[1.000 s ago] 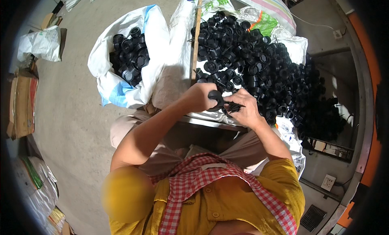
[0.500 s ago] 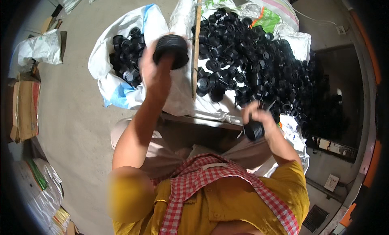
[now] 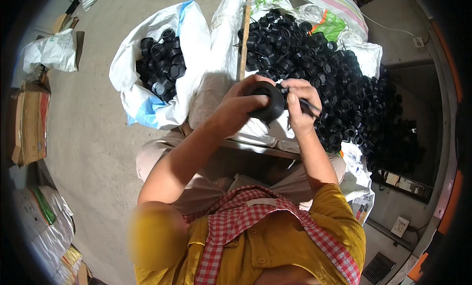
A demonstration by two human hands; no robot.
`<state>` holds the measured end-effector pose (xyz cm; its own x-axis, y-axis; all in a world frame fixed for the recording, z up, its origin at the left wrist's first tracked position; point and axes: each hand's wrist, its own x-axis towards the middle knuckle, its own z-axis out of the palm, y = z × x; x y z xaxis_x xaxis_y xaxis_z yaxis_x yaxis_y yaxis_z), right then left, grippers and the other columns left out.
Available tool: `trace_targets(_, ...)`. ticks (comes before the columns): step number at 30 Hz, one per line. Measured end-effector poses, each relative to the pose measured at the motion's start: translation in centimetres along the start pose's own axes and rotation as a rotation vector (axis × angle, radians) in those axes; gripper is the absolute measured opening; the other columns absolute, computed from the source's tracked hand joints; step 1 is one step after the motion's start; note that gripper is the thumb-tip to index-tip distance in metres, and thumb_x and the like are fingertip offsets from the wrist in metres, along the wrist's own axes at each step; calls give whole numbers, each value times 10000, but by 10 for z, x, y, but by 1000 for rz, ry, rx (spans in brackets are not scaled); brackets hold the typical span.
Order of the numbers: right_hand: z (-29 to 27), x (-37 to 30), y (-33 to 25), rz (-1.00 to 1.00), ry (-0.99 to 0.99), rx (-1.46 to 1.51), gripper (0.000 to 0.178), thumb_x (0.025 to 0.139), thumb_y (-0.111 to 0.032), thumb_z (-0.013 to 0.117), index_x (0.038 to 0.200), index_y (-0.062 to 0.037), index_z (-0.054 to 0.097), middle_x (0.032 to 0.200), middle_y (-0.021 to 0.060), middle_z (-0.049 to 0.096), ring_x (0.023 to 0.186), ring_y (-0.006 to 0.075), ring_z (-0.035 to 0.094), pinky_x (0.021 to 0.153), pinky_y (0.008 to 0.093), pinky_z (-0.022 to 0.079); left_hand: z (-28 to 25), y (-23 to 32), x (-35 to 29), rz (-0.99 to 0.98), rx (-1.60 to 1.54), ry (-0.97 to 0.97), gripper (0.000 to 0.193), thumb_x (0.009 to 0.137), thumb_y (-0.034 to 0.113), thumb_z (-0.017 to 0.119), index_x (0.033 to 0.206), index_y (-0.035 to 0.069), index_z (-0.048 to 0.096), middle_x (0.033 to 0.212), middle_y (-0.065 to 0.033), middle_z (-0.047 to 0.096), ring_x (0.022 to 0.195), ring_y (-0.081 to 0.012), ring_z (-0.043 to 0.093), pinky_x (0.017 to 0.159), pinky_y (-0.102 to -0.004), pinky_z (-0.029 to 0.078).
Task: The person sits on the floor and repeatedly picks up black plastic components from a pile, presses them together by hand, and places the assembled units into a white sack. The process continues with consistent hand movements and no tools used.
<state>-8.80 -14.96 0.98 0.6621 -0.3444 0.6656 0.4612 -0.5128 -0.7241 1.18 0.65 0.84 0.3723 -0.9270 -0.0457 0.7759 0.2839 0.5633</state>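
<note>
- Far left: a white sack lay crumpled on the concrete floor, with a cardboard box just nearer and printed bags stacked at the near left edge.
- Left of centre: an open white and blue sack held a small batch of black round parts.
- Left hand: clamped around a black round cap, held up over the near edge of the sacking. Half a second ago this hand was raised high over the left sack with a cap; it had now come back to the middle and met the other hand.
- A thin wooden stick stood just behind the hands, running away to the far side.
- Right hand: closed on a thin dark tool, tip at the cap's rim, fingers touching the cap. Half a second ago it sat lower and apart, near the lap.
- Judged from that: one piece looked finished and dropped left, and a fresh cap was being worked now.
- Right: a large heap of black caps spread over white sacking, reaching well to the right; much seemed left to do.
- Near: yellow shirt and red checked cloth of the person.
- Far right near: wall socket.
</note>
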Motion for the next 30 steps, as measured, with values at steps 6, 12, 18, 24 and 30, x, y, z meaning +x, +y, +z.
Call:
trace_targets(6,23,-14,81,530,238,-214,93,853,-89,607,870,2,596,777,91,664,647,140,575,632,290,459,19,8,3,739,1942,141,221,653,22,639,869,52,607,1004,-104,566,906,-294,548,781,-397,487)
trace_targets(12,-21,-50,127,769,-136,-797,272,834,-194,602,1079,-79,628,930,144,690,888,321,652,789,399,495,-16,87,-5,661,2357,883,557,643,215,821,1149,88,623,1352,-219,432,1224,-417,418,983,-569,337)
trace_targets(18,6,-73,147,1236,-640,-1034,584,785,-549,668,1017,-12,672,1080,219,648,1056,347,608,868,418,477,-12,57,8,413,2161,725,779,603,275,862,1295,120,539,1445,-249,325,1312,-474,323,991,-659,300)
trace_targets(24,-18,-101,135,1187,-401,-774,468,782,-438,701,1037,-46,679,958,211,674,949,366,632,823,405,485,-24,21,19,177,1652,346,551,756,286,725,1209,17,564,1166,-236,594,1084,-343,582,932,-407,439)
trace_targets(30,1,-52,3,614,-163,-654,285,780,-277,728,815,-17,616,743,172,602,690,353,585,623,406,459,-25,-41,30,-115,849,293,557,878,337,647,1259,-40,494,1055,-116,620,867,-178,604,714,-305,517)
